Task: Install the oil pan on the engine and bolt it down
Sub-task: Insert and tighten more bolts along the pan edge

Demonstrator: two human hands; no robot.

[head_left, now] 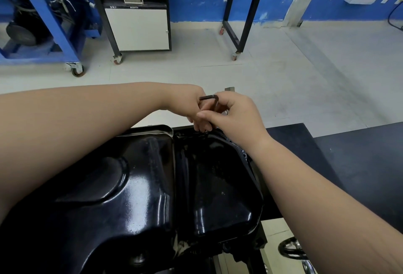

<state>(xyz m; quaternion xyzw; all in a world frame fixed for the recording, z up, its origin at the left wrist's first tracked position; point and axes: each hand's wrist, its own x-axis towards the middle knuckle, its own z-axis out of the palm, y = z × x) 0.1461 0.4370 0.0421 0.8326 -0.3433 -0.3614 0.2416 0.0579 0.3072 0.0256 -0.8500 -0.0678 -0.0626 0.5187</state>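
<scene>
— WORKSHOP, FAR RIM OF THE PAN. What do we have, starting from 9 o'clock?

— The left hand reaches in across the oil pan. The pan lies sump-up and glossy black, filling the lower middle of our view beneath both forearms. The left grip is narrow, its fingertips gathered downward round the foot of the hex key.

— And the key itself?

— It stands at the pan's 12 o'clock edge. Its long axis is close to upright, its tip is down at the flange, and its short arm lies flat at the top, pointing to 9 o'clock. We cannot see what the tip sits in, because the fingers cover it.

— And the right side?

— The right hand comes in from 4 o'clock. Its grip is closed on the key, with the thumb against the shaft and the forefinger hooked over the bend. A dark desk lies at the pan's 3 o'clock.

— So what does the next move turn on?

— We judge it turns on that upright axis. The short arm must sweep round it, and the right hand is the better placed to drive, since it is at the bend. The left hand need only keep the tip seated.
</scene>
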